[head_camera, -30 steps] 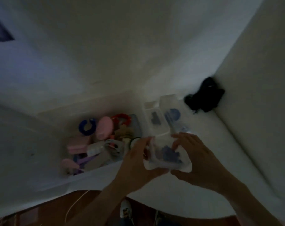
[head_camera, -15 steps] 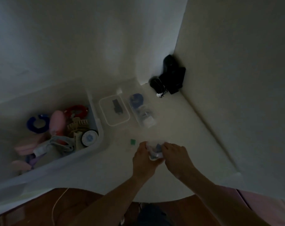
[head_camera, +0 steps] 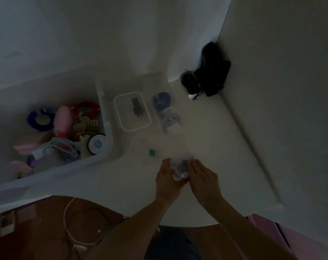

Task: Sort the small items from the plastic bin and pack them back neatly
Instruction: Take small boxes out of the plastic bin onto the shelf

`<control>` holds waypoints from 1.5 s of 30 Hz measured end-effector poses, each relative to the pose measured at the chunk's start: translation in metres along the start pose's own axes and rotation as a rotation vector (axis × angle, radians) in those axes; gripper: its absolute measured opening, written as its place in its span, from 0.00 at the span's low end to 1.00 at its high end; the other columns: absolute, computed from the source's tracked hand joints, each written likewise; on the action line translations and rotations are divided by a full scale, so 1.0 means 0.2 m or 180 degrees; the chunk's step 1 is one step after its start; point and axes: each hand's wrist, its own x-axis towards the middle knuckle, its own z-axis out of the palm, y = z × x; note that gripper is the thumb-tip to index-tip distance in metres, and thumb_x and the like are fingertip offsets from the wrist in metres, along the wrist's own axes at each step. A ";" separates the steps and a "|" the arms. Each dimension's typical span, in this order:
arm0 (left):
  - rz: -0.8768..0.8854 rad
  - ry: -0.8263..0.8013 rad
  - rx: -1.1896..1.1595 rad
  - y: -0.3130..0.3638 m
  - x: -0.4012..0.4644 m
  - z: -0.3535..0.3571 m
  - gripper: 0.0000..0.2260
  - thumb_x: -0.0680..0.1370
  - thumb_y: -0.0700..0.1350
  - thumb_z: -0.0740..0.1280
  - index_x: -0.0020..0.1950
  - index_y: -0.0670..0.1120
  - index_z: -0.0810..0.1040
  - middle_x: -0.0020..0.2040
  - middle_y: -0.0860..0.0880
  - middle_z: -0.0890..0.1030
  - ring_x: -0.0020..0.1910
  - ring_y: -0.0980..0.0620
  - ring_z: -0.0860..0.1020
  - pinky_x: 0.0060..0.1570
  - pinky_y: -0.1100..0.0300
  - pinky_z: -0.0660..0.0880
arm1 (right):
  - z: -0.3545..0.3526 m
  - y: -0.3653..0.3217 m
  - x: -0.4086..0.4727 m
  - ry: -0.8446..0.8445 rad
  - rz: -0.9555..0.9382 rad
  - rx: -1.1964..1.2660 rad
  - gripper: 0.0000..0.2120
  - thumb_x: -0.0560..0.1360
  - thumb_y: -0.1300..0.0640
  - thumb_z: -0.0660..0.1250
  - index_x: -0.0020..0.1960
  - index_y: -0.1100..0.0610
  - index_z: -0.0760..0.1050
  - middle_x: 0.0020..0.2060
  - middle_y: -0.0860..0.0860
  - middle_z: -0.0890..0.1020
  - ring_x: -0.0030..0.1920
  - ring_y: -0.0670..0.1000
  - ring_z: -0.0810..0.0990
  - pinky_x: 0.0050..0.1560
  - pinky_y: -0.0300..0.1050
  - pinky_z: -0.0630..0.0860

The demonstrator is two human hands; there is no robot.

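So the person is holding a little clear box (head_camera: 180, 170) between both hands, low over the white tabletop (head_camera: 225, 147). The left hand (head_camera: 168, 180) is wrapping round its left side and the right hand (head_camera: 202, 178) is closing on the right side, fingers of both curled onto it, so both are grasping the box. There's something small and blue inside, too dim and blurry to say what.

The big plastic bin (head_camera: 106, 139) is sitting well off to the left, still stuffed: a blue hair clip (head_camera: 39, 120), a red one (head_camera: 87, 108), a beige claw clip (head_camera: 87, 126), a pink bottle-ish thing (head_camera: 62, 120), a round white dial (head_camera: 96, 144). Between the bin and the hands are a lidded clear container (head_camera: 132, 111) with a dark piece in it, a second clear case (head_camera: 166, 114) with blue stuff and cable, and a tiny green bit (head_camera: 152, 152) lying loose just beside the hands.

What's worrying me here:
- If they're prying the box open, a stiff lid is probably going to pop suddenly and fling the blue bits across the tabletop or onto the floor.
- That green bit is sitting right where a wrist could be sweeping it off the edge.
- The light is really poor, so small pieces are getting easy to lose or mis-sort.
- The clear containers are nearly vanishing against the white top, easy to be knocking one.
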 end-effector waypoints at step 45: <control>0.0982 -0.0333 0.0352 -0.13 0.11 -0.06 0.33 0.68 0.45 0.78 0.67 0.56 0.64 0.62 0.47 0.75 0.59 0.50 0.76 0.57 0.56 0.77 | -0.27 0.13 0.23 -0.1868 0.0131 0.0480 0.52 0.62 0.50 0.81 0.78 0.51 0.56 0.74 0.51 0.65 0.71 0.55 0.66 0.69 0.49 0.66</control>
